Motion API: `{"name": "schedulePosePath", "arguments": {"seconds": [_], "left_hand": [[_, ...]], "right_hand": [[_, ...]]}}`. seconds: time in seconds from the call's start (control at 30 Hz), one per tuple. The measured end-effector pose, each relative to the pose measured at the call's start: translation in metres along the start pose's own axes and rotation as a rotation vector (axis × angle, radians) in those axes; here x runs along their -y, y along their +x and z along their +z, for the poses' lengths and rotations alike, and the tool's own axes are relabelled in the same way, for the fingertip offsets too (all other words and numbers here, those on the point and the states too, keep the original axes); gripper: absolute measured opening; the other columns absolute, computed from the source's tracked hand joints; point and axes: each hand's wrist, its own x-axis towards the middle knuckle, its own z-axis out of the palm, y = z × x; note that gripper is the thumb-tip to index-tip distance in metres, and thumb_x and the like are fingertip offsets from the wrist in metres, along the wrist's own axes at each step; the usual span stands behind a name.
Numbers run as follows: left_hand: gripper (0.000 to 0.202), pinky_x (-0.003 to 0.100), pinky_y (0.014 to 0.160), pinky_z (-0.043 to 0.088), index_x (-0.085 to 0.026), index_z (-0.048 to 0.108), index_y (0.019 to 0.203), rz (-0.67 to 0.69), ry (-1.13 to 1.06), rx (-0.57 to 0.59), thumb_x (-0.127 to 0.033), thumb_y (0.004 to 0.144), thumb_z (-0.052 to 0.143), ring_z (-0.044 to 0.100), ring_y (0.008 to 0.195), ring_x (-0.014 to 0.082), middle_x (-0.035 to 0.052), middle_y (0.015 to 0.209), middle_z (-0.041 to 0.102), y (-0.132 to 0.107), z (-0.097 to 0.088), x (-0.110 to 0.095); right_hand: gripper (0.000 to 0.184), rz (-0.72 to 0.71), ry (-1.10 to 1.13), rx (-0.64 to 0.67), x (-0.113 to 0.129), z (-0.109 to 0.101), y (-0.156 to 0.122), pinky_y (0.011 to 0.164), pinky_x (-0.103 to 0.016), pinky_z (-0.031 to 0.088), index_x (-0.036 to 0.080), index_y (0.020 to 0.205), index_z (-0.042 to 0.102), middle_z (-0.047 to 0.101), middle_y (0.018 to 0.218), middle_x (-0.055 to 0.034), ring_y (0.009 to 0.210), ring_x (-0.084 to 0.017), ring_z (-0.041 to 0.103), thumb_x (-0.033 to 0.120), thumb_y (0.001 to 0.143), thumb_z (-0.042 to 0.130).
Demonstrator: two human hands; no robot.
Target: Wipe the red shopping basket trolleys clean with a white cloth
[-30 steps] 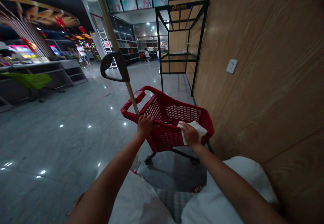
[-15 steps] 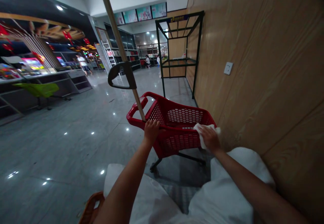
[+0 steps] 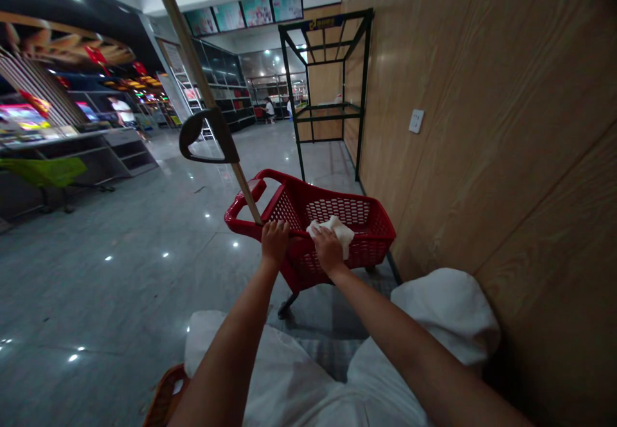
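One left hand (image 3: 275, 244) and one right hand (image 3: 329, 251); one red trolley (image 3: 357, 251) under both; one white cloth (image 3: 332, 231) under the right hand; one pole (image 3: 250, 199) just beside the left hand; one metal rack (image 3: 328, 116) and one wall socket (image 3: 416, 121) beyond the right hand.

The polished grey tile floor (image 3: 120, 285) carries a red wheeled shopping cart (image 3: 351, 253), a white cloth (image 3: 335, 231) lying across its rim, and behind it a dark metal shelf rack (image 3: 328, 117) beside the wooden wall (image 3: 482, 157).
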Motion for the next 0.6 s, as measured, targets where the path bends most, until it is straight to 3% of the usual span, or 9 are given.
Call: {"name": "schedulePosePath", "arguments": {"seconds": [0.1,0.2,0.3,0.37,0.47,0.6], "left_hand": [[0.032,0.042,0.085,0.036,-0.019,0.061,0.085,0.006,0.001,-0.002,-0.044,0.089,0.041,0.053,0.087,0.0284,0.0120,0.087,0.063,-0.003,0.000,0.000],[0.032,0.042,0.085,0.036,-0.020,0.061,0.086,0.022,0.002,-0.003,-0.043,0.090,0.039,0.052,0.086,0.0278,0.0113,0.087,0.062,-0.008,0.000,-0.002],[0.032,0.043,0.086,0.036,-0.020,0.061,0.087,0.018,-0.035,-0.005,-0.043,0.090,0.039,0.052,0.087,0.0279,0.0118,0.090,0.062,-0.011,-0.001,-0.005],[0.031,0.043,0.088,0.035,-0.020,0.060,0.088,-0.005,-0.077,-0.005,-0.043,0.090,0.040,0.052,0.090,0.0285,0.0123,0.092,0.062,-0.012,-0.001,-0.007],[0.030,0.045,0.090,0.034,-0.020,0.060,0.088,-0.044,-0.100,0.003,-0.044,0.090,0.040,0.052,0.093,0.0295,0.0129,0.093,0.061,-0.011,-0.003,-0.009],[0.032,0.046,0.090,0.034,-0.019,0.060,0.090,-0.060,-0.056,0.008,-0.046,0.089,0.041,0.052,0.092,0.0302,0.0135,0.094,0.061,-0.009,-0.005,-0.011]], "right_hand": [[0.035,-0.066,-0.090,0.092,-0.025,-0.019,-0.006,0.090,-0.033,0.040,0.027,0.127,0.053,0.064,0.111,-0.0061,0.097,-0.020,0.056,0.030,0.095,0.039],[0.032,-0.060,-0.194,0.137,-0.080,-0.045,-0.025,0.084,-0.031,0.042,0.027,0.120,0.058,0.066,0.104,-0.0053,0.090,-0.018,0.058,0.036,0.095,0.040],[0.031,0.001,-0.245,0.068,-0.128,-0.061,-0.050,0.092,-0.034,0.040,0.021,0.114,0.060,0.064,0.112,-0.0079,0.100,-0.019,0.057,0.031,0.096,0.037],[0.033,0.046,-0.236,-0.009,-0.141,-0.060,-0.062,0.101,-0.039,0.034,0.020,0.116,0.058,0.061,0.121,-0.0081,0.113,-0.020,0.052,0.027,0.096,0.033],[0.036,0.119,-0.150,-0.108,-0.121,-0.041,-0.063,0.109,-0.047,0.024,0.021,0.122,0.055,0.056,0.129,-0.0065,0.124,-0.022,0.044,0.022,0.096,0.031],[0.038,0.094,0.032,-0.040,-0.040,-0.004,-0.033,0.112,-0.045,0.022,0.021,0.128,0.052,0.052,0.134,-0.0059,0.131,-0.021,0.038,0.017,0.094,0.035]]}}
